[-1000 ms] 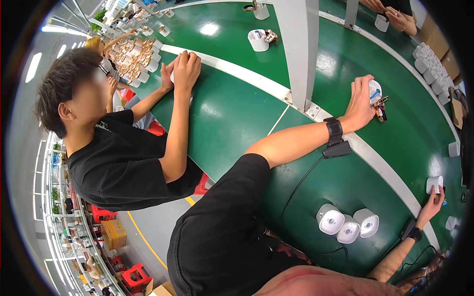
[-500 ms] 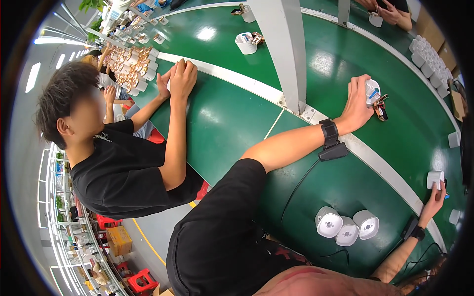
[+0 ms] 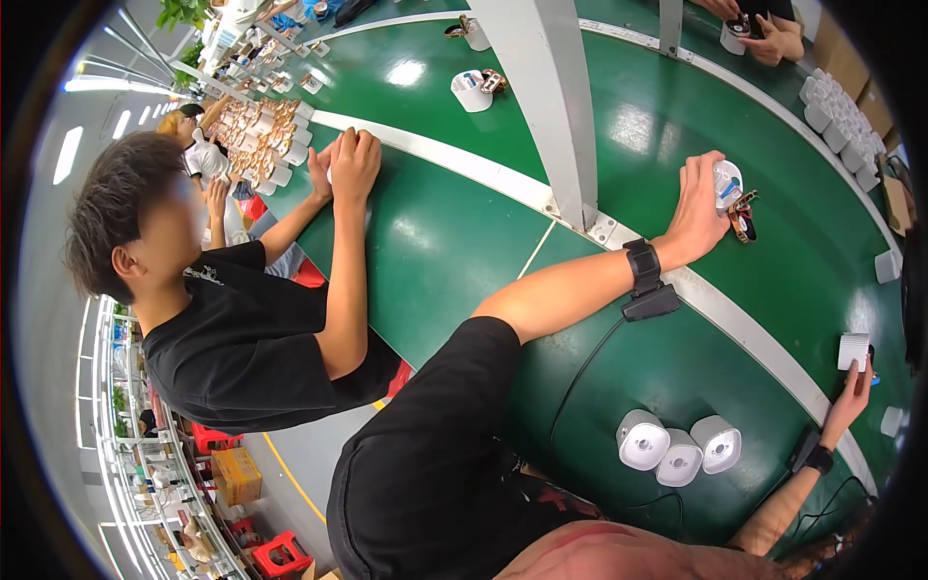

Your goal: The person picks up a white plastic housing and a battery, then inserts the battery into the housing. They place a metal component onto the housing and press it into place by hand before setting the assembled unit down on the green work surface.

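My left hand (image 3: 692, 205) reaches across the white rail onto the green belt, its fingers wrapped round a white cup-shaped housing (image 3: 727, 184). Blue and white parts show inside the housing, and a copper-and-black piece (image 3: 743, 217) hangs out beside it. Over at the far right, my right hand (image 3: 851, 394) grips another white housing (image 3: 854, 350) with ribbed sides; something dark and a bit of blue show behind its fingers. Three white housings (image 3: 680, 457) stand together on the green table between my arms, each showing a round hole.
A metal post (image 3: 564, 116) rises from the rail (image 3: 735, 300) left of my left hand. A co-worker (image 3: 242, 319) sits on the left, hands together. Another housing (image 3: 472, 92) rides the belt. Stacked white housings (image 3: 841, 126) stand at the far right. A cable (image 3: 570, 377) trails from my left wristband.
The housing on the belt beyond the post has shifted slightly left. The housing in my right hand has tilted a little. My left hand stays almost in place.
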The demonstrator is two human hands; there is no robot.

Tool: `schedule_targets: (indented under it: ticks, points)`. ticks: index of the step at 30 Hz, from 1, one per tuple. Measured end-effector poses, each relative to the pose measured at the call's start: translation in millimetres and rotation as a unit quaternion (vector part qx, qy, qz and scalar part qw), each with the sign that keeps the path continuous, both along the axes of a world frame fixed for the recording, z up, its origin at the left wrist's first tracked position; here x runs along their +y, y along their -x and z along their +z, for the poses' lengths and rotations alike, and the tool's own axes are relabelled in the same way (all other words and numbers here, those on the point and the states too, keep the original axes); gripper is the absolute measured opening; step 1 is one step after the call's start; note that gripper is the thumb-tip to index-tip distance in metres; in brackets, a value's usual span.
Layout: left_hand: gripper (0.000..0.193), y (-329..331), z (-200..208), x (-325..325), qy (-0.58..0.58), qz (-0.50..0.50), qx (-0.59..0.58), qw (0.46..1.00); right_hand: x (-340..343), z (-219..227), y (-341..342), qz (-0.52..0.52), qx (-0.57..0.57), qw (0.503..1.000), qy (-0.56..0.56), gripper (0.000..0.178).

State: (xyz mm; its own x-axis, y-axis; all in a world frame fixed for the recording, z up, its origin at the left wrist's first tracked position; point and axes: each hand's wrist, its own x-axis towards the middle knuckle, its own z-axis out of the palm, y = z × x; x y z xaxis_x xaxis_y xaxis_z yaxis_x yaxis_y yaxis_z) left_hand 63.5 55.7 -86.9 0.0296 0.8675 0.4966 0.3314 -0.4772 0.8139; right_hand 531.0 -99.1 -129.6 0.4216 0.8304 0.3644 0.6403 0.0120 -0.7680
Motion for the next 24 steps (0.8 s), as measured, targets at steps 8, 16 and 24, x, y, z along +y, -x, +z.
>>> schedule_targets:
  ticks: [8, 16, 24]
  points:
    - [0.078, 0, 2, -2, 0.002, 0.020, 0.009, 1.000, 2, 9, 12, 0.007, -0.092, 0.994, -0.055, 0.043]
    - [0.078, 1, 3, -2, 0.012, 0.015, 0.008, 1.000, 2, -4, 0, 0.012, -0.021, 0.999, -0.032, 0.044]
    - [0.078, -1, 4, -2, 0.001, 0.018, 0.000, 1.000, 2, -19, -24, 0.045, 0.030, 0.999, -0.006, 0.045]
